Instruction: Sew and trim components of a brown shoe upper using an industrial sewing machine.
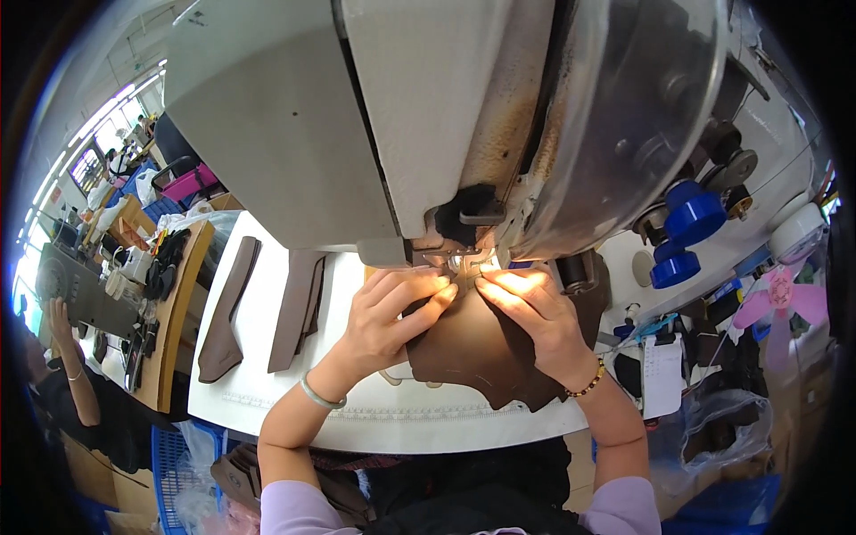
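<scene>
- Forearms: both enter from the lower edge in lilac sleeves. The left wrist carries a pale green bangle (319, 395); the right wrist carries a beaded bracelet (588, 385).
- Worktop (267, 392): white, with a dotted line running along its near edge.
- Brown leather piece (473, 352): lies flat on the worktop between the two hands. Its near edge is ragged, and its far end runs under the needle area of the machine.
- Left hand (392, 316): rests on the left part of the piece. Grip state: fingers pressed together, fingertips pinning the far edge of the leather; whether they pinch it or only press down cannot be told.
- Right hand (535, 312): rests on the right part of the piece. Grip state: fingertips drawn together on the far edge, just beside those of the left hand.
- Handling judgement: the piece appears thin, limp and light, with a matte, non-slippery face. It should be held near the far edge on both sides of the needle, kept flat and lightly taut.
- Presser foot (465, 265): directly beyond the fingertips, brightly lit.
- Cut brown strips (234, 308): two, lying on the worktop, left of the hands, well apart from them.
- Sewing machine head (357, 107): white, fills the upper frame.
- Blue spools (687, 232): right of the head.
</scene>
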